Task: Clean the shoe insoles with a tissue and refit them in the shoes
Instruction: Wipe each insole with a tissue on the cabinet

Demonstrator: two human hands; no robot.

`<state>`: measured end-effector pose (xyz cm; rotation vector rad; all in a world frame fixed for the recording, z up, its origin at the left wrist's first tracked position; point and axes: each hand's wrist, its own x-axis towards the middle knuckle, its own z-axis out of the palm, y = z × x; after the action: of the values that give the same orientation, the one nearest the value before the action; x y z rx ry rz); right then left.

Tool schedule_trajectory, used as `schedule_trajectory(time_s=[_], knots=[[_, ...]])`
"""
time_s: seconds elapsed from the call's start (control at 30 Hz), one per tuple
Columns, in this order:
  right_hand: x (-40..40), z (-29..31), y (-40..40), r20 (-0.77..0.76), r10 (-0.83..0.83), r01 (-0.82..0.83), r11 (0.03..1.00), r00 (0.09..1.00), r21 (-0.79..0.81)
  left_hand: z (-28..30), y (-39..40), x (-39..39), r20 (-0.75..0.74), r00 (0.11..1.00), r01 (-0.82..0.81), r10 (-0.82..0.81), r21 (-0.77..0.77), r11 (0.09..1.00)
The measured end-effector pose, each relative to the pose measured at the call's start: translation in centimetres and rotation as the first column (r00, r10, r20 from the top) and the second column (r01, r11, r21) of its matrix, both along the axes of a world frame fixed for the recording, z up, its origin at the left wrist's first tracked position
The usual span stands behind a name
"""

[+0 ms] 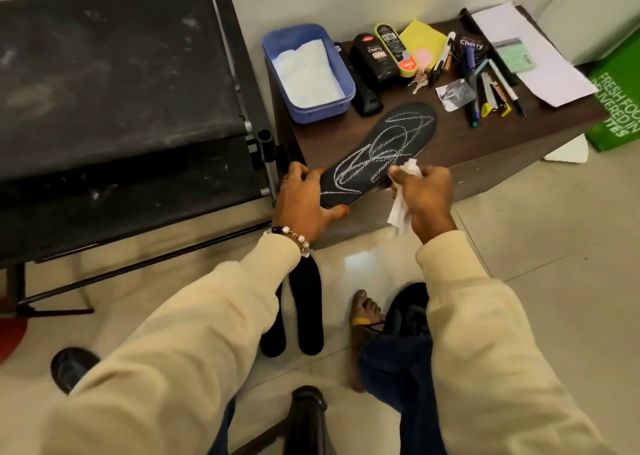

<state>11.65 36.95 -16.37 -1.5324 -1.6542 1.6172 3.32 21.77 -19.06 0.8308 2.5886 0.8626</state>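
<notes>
A black insole [384, 150] scribbled with white chalk lines lies on the dark wooden table [485, 136], its heel end over the front edge. My left hand [304, 202] grips that heel end. My right hand [422, 198] holds a crumpled white tissue [401, 209] against the insole's right edge. Two more black insoles [304, 316] lie on the floor below. A black shoe [408, 312] sits by a sandalled foot, partly hidden by my right sleeve; another black shoe [72, 368] shows at lower left.
A blue tub [343, 63] of tissues stands at the table's back left, beside shoe polish bottles [374, 60], a polish tin, pens and papers. A black fabric rack [121, 108] fills the left. A green bag [616, 108] sits on the right.
</notes>
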Motion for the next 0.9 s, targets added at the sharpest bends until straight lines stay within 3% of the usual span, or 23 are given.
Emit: schedule_trajectory(time_s=[0.13, 0.3, 0.37, 0.43, 0.5, 0.6, 0.67, 0.8, 0.9], knots=[[0.5, 1.1, 0.9, 0.014, 0.094, -0.095, 0.992, 0.995, 0.088, -0.3, 0.0, -0.2, 0.003, 1.000, -0.004, 0.004, 0.020, 1.000], [0.0, 1.3, -0.2, -0.011, 0.495, -0.480, 0.848, 0.869, 0.225, -0.7, 0.0, -0.2, 0.016, 1.000, -0.018, 0.018, 0.054, 0.998], [-0.6, 1.1, -0.8, -0.028, 0.551, -0.523, 0.806, 0.834, 0.277, -0.9, -0.2, -0.2, 0.020, 1.000, -0.024, 0.022, 0.066, 0.998], [-1.2, 1.1, -1.1, 0.070, 0.532, -0.511, 0.758, 0.844, 0.406, -1.2, -0.3, -0.1, 0.031, 0.999, -0.029, 0.027, 0.081, 0.996], [-1.6, 1.0, -1.4, 0.179, 0.514, -0.511, 0.632, 0.839, 0.582, -1.6, -0.5, 0.0, 0.043, 0.998, -0.039, 0.035, 0.093, 0.995], [-2.1, 0.0, -2.2, 0.338, 0.571, -0.589, 0.336, 0.748, 0.735, -2.3, -0.7, 0.1, 0.044, 0.998, -0.055, 0.050, 0.125, 0.991], [-2.7, -1.2, -2.9, 0.436, 0.585, -0.637, 0.186, 0.684, 0.748, -2.6, -0.8, 0.2, 0.051, 0.997, -0.071, 0.064, 0.157, 0.985], [-3.2, -2.4, -4.5, 0.532, 0.581, -0.650, -0.008, 0.616, 0.760, -3.2, -0.8, 0.1, 0.081, 0.994, -0.088, 0.072, 0.219, 0.972], [-3.2, -2.5, -4.3, 0.635, 0.587, -0.704, -0.150, 0.502, 0.694, -3.6, -0.9, -0.2, 0.090, 0.994, -0.083, 0.065, 0.219, 0.972]])
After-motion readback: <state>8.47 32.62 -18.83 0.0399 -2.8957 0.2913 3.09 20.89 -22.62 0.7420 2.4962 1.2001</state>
